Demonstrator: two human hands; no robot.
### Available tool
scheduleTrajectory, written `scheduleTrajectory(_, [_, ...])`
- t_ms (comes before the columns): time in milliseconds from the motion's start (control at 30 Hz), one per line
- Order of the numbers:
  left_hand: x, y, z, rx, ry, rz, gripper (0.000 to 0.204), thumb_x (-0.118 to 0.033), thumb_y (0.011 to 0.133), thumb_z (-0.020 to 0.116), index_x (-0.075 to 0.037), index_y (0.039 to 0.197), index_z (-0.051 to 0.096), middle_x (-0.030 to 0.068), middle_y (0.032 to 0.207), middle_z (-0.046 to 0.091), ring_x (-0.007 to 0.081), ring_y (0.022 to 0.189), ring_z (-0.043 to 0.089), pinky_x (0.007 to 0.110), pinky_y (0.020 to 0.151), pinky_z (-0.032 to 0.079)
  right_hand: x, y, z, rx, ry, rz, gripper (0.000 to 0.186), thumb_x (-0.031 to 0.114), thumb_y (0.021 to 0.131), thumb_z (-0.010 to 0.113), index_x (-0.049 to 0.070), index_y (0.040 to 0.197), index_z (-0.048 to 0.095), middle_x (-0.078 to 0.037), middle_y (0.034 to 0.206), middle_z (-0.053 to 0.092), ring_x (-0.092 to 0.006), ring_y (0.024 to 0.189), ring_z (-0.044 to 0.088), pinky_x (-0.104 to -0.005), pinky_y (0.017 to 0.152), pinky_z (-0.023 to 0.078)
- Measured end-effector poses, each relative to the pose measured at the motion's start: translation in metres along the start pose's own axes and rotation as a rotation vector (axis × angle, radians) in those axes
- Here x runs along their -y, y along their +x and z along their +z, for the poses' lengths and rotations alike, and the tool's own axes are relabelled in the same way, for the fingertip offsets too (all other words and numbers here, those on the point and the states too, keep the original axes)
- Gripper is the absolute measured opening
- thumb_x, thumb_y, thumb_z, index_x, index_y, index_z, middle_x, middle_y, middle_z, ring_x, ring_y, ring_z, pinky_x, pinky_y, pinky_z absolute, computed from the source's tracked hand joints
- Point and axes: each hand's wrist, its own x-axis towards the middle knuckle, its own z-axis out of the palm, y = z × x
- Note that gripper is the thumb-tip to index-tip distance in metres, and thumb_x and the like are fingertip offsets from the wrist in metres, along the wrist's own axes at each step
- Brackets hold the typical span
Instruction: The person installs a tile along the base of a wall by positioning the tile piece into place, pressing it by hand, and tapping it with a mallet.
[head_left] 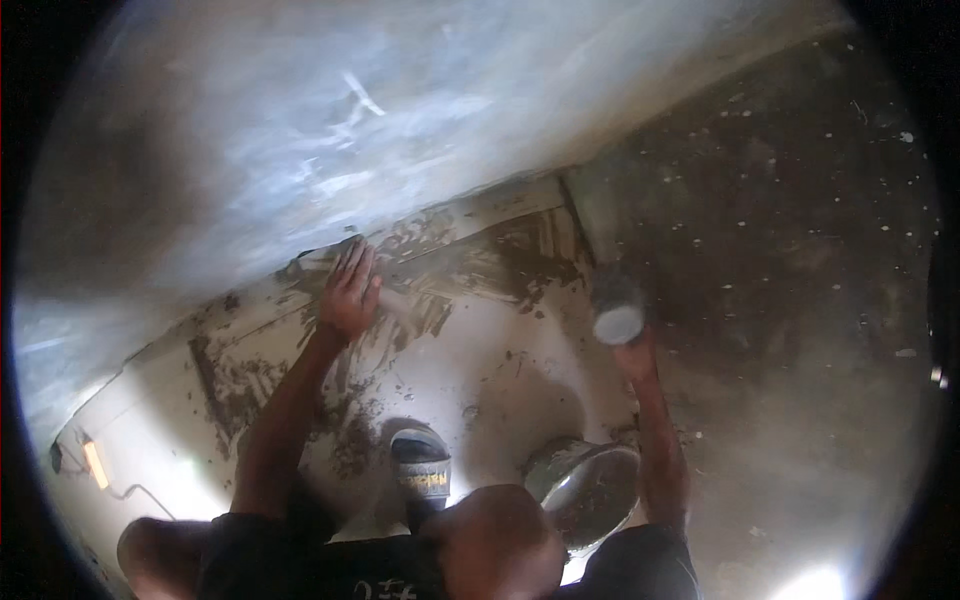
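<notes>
My left hand (348, 298) reaches to the joint where the plastered wall (300, 140) meets the floor. Its fingers are stretched out and lie against a dark patch or piece there, too blurred to name. A pale streak shows beside its thumb. On the other side, my right hand (636, 358) is closed round a cup-like thing (618, 325) with a pale round end and a dark grey part beyond it. It is held by the dark wall on the right. Brown, mortar-like smears (530, 255) cover the light floor (480, 340) between my hands.
A round bucket (633, 462) stands near my right forearm, its inside wet and dark. My foot in a dark slipper (421, 466) is on the floor. At lower left lies a lit yellow-orange object (95, 465) with a cable. White specks dot the dark right wall (760, 200).
</notes>
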Motion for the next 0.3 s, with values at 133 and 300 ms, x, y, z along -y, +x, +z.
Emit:
scheduleTrajectory(133, [0.034, -0.075, -0.026, -0.093, 0.224, -0.2, 0.054, -0.025, 0.102, 0.054, 0.001, 0.149, 0.047, 0.0203, 0.155, 0.046, 0.0378, 0.145, 0.041, 0.049, 0.122, 0.03, -0.033, -0.027, 0.043, 0.447, -0.056, 0.204, 0.036, 0.016, 0.083, 0.073, -0.001, 0.115, 0.07, -0.021, 0.107, 0.072, -0.0373, 0.095, 0.069, -0.0471, 0.089, 0.053])
scheduleTrajectory(300, [0.071, -0.142, -0.02, 0.135, 0.41, -0.159, 0.058, -0.028, 0.101, 0.056, -0.001, 0.151, 0.044, 0.0198, 0.154, 0.046, 0.0367, 0.146, 0.04, 0.049, 0.124, 0.029, 0.013, -0.047, 0.065, 0.449, -0.249, -0.231, 0.035, 0.015, 0.079, 0.074, 0.002, 0.112, 0.073, -0.024, 0.092, 0.073, -0.0362, 0.088, 0.073, -0.0483, 0.09, 0.056])
